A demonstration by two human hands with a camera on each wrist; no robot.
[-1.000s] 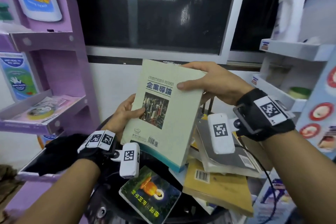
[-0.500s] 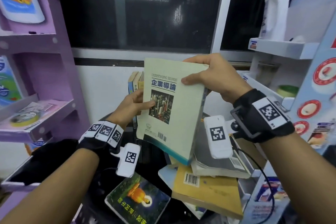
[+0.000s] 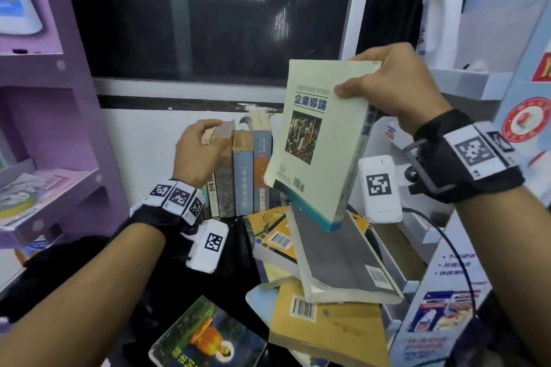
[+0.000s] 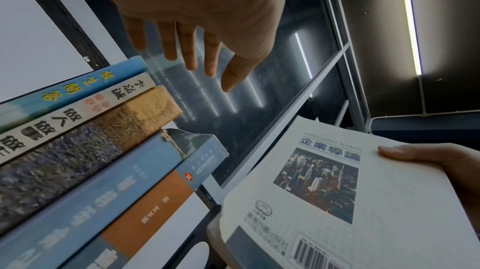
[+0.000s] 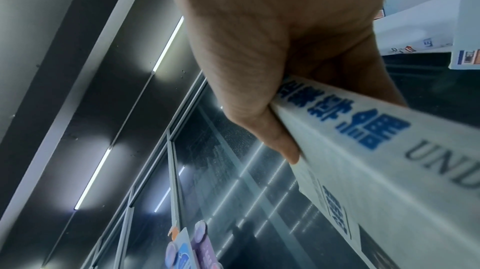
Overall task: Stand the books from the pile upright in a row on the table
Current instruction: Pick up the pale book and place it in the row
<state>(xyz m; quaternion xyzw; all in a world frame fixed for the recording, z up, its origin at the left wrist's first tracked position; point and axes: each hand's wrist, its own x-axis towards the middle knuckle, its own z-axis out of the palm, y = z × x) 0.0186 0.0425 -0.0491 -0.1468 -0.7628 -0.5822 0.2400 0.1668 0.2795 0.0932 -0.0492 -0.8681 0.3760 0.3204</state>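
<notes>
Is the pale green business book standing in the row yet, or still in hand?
Still in hand. The right hand grips the pale green book by its top, tilted, above the pile, apart from the upright row.

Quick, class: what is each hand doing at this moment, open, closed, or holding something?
Left hand: open, fingers relaxed, at the top of the standing books.
Right hand: grips the pale green book by its top.

The right hand (image 3: 393,83) is raised, thumb pressed on the front cover and fingers curled over the top edge of the pale green book (image 3: 319,140), holding it upright in the air. The left hand (image 3: 196,152) reaches forward at the tops of the standing books (image 3: 238,164), fingers loosely extended.
</notes>
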